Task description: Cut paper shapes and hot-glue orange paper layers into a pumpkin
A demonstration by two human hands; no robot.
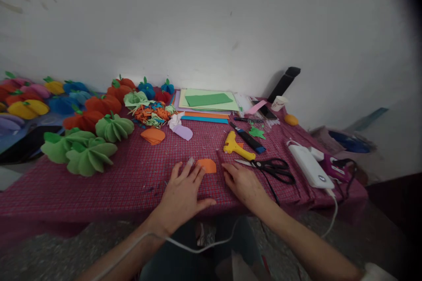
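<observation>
My left hand (183, 191) lies flat on the red checked tablecloth (138, 175), fingers stretched out, fingertips touching a small orange paper piece (207, 165). My right hand (242, 182) rests palm down just to the right of that piece, fingers extended toward it, holding nothing. Black scissors (273, 169) and a yellow glue gun (236, 146) lie just beyond my right hand.
Several green, orange, blue and yellow paper pumpkins (89, 140) crowd the left side. Stacked coloured paper sheets (207, 103) lie at the back. A white power bank (310, 165) with a cable, a paper cup (278, 103) and a scrap pile (152, 114) also sit on the table.
</observation>
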